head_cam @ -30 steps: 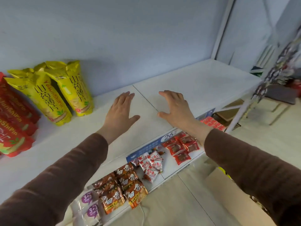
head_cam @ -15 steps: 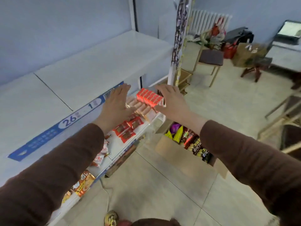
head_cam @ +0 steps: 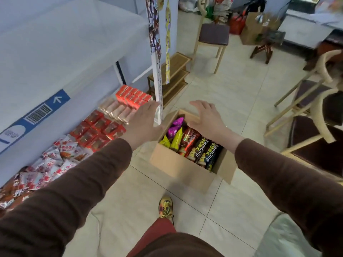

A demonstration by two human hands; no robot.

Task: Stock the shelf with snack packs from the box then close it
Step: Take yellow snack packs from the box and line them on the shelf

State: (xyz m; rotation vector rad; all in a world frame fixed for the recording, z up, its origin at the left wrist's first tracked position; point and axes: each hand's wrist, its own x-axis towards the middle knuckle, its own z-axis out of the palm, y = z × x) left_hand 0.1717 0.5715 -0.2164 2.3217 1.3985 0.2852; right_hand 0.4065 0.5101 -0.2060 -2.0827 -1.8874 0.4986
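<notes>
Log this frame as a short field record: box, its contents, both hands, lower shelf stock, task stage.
box: open cardboard box on the tiled floor, flaps up
contents: upright snack packs, including black YamChip bags, purple, yellow and red ones
left hand: open, empty, over the box's left edge
right hand: open, empty, above the box's far side
lower shelf: red cartons, red packets, red-and-white packets
task stage: no pack held; box not closed
</notes>
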